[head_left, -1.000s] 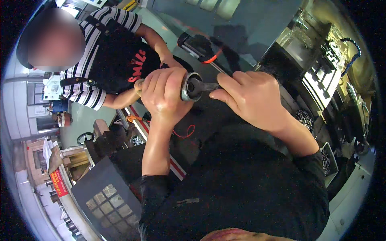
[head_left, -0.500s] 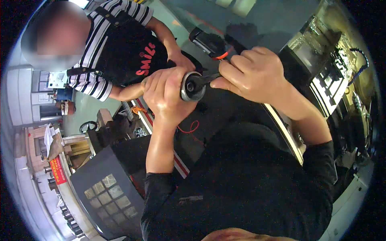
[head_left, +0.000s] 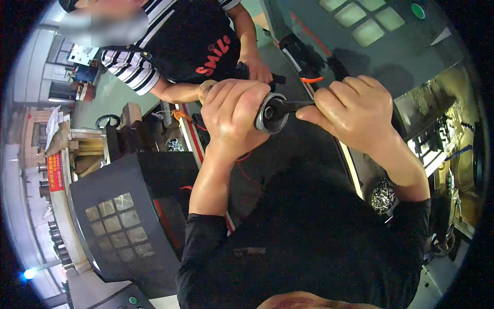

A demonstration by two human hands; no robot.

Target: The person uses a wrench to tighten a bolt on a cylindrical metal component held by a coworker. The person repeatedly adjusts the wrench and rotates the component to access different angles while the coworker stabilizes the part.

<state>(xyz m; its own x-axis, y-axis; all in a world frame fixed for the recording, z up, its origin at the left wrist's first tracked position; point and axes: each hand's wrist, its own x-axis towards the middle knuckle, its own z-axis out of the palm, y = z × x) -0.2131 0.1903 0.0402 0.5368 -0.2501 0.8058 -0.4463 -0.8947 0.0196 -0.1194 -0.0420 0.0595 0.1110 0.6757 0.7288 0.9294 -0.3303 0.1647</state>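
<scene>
My left hand [head_left: 231,116] is wrapped round a round metal part [head_left: 275,123], whose open grey end faces right with a bolt-like centre inside. From its opening a dark flat tool shank [head_left: 301,105] runs to the right. My right hand [head_left: 355,113] is closed round the other end of that shank, thumb pointing back toward the part; its fingers hide the rest, and the kind of tool is not clear. Both hands are raised in front of my chest. Just beyond them, a co-worker's hand [head_left: 257,67] is by a dark object.
A co-worker in a black apron [head_left: 190,41] stands close at the far left. A grey machine cover with a windowed panel [head_left: 119,226] is at the left. Small metal pieces fill a container [head_left: 383,195] by my right forearm. A grey machine panel [head_left: 381,46] rises at far right.
Both hands, with the metal part and the tool between them, appear shifted right. The view has also turned, so the co-worker sits higher and the small metal pieces now show by my right forearm.
</scene>
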